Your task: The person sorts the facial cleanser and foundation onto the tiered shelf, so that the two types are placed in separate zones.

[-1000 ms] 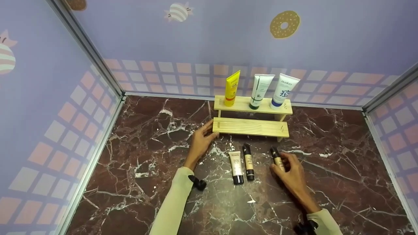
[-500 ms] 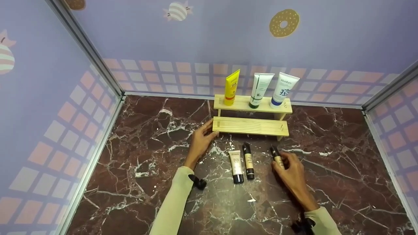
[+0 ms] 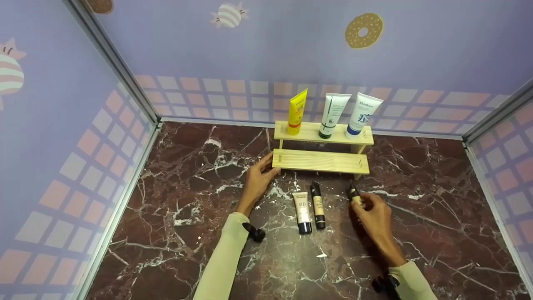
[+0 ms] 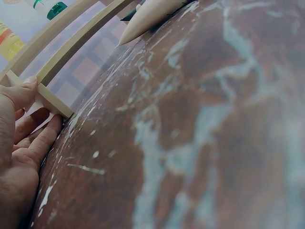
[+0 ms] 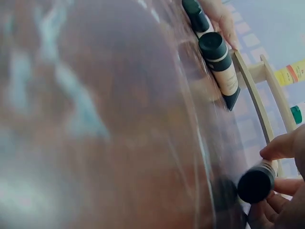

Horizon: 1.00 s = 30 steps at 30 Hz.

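My left hand (image 3: pixel 255 183) holds the left end of a two-tier wooden shelf (image 3: pixel 320 161). In the left wrist view its thumb (image 4: pixel 26 90) lies on the lower board's edge, with the fingers against the end panel. My right hand (image 3: pixel 378 216) pinches a beige-and-black cosmetic tube (image 3: pixel 356 198) between thumb and fingers, in front of the shelf's right end. The tube's round black cap (image 5: pixel 255 185) faces the right wrist camera. Between the hands lie a BB cream tube (image 3: pixel 302 210) and a second beige-and-black tube (image 3: pixel 318 206), side by side on the marbled table.
On the shelf's upper tier stand a yellow tube (image 3: pixel 296 112), a white tube with a green cap (image 3: pixel 333 114) and a white tube with a blue base (image 3: pixel 362 114). A patterned lilac wall (image 3: pixel 200 50) rises behind, with panels on both sides.
The tube in my right hand has tilted and looks shorter in the head view, its black end nearer the shelf. My left hand stays at the shelf end.
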Available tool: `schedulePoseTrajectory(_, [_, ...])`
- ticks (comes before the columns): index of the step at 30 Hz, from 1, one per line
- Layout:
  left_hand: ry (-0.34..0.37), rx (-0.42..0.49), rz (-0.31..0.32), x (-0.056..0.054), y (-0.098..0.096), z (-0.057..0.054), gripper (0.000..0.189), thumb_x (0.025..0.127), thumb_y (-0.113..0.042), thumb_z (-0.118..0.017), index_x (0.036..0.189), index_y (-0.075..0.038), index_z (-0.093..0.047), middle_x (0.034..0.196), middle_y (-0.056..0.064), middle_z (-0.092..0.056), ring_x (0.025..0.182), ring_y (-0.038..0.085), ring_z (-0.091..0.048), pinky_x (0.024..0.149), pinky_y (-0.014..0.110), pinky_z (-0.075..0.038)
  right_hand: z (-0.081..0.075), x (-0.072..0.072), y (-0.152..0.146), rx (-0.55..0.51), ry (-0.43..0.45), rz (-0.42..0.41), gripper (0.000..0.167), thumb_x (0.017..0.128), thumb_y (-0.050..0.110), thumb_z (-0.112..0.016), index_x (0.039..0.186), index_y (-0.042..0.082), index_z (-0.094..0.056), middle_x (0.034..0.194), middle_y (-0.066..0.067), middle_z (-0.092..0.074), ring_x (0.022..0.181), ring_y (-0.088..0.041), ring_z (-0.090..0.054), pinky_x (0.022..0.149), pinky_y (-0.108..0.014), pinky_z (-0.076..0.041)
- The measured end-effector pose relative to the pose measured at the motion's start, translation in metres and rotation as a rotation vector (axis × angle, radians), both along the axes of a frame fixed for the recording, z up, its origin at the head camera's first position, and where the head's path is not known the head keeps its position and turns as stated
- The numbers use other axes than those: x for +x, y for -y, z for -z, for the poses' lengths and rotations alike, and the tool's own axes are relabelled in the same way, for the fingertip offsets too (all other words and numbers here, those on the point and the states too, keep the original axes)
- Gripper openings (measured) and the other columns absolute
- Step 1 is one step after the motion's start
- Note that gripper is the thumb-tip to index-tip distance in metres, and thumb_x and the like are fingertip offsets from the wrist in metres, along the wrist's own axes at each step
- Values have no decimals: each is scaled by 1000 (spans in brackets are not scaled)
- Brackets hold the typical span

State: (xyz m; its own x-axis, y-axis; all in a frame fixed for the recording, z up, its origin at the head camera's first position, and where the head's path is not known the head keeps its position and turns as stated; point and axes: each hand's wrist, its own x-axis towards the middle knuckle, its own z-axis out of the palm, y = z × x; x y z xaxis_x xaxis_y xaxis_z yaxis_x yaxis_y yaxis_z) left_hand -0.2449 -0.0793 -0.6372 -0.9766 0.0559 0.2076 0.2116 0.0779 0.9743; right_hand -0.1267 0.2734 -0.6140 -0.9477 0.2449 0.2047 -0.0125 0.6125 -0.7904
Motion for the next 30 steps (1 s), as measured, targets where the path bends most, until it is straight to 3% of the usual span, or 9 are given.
schedulePoseTrajectory(6, [9,-9,-7,0,1,-1,61,100,-7,-82,157,-1,-60,146,23,-69,137,36,-67,114,44,-56,-6,-1,-1,-81,19,16,32,93,2,-86,121,-9,-76,98,-21,-78,78,-5,-65,68,-9,-48])
schedulePoseTrajectory(12, [3,-9,-15,0,-1,-2,61,100,-7,-83,156,0,-61,144,23,-70,136,35,-68,113,44,-57,-12,-4,-3,-144,50,-1,30,95,5,-86,121,-9,-76,102,-22,-78,80,-7,-66,71,-11,-49])
schedulePoseTrajectory(21, [-2,-9,-12,-1,-1,-1,61,100,-7,-83,156,0,-60,143,23,-71,133,35,-69,111,44,-58,-22,-9,-3,-124,57,-18,34,96,8,-85,125,-8,-75,106,-21,-79,86,-9,-70,75,-12,-51])
schedulePoseTrajectory(30, [6,7,-10,-1,-1,0,61,100,-7,-82,156,0,-60,144,24,-69,135,37,-68,114,45,-56,-29,-15,-2,-165,38,-18,32,97,5,-85,125,-8,-75,109,-24,-78,86,-2,-68,78,-11,-52])
